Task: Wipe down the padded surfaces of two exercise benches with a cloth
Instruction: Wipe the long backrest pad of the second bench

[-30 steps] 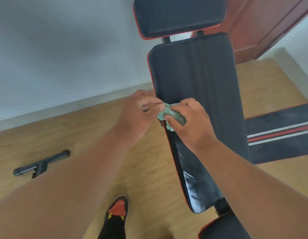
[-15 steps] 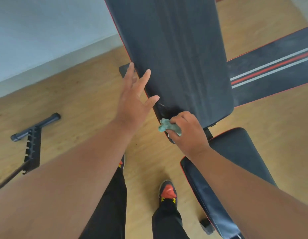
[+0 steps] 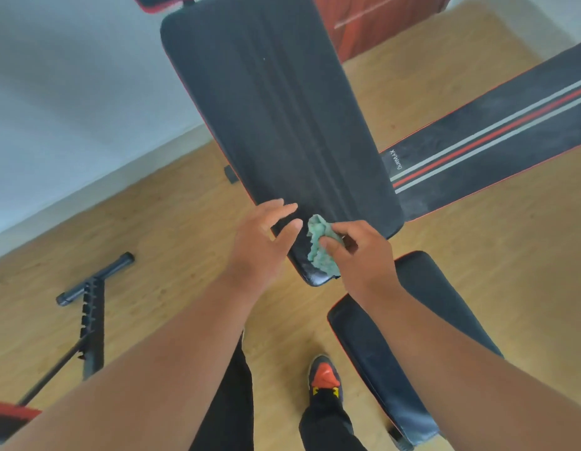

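Pinched green cloth (image 3: 321, 249) in right hand (image 3: 364, 255), pressed on near corner of long back pad (image 3: 282, 125). Left hand (image 3: 263, 242) spread, fingers just beside cloth, resting at pad edge. Seat pad (image 3: 412, 336) under right forearm, apparently not yet wiped. Striped second bench (image 3: 494, 141) beyond right hand, dusty-looking. Roughly early-to-middle stage, by judgement.

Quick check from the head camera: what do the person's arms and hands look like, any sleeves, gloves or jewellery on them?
Both forearms are bare up to the frame edge, with no sleeve showing. The left hand and right hand are bare too: no gloves, and no watch, ring or wristband visible. Lower down, the person wears black trousers and a dark shoe with an orange toe and yellow marks.
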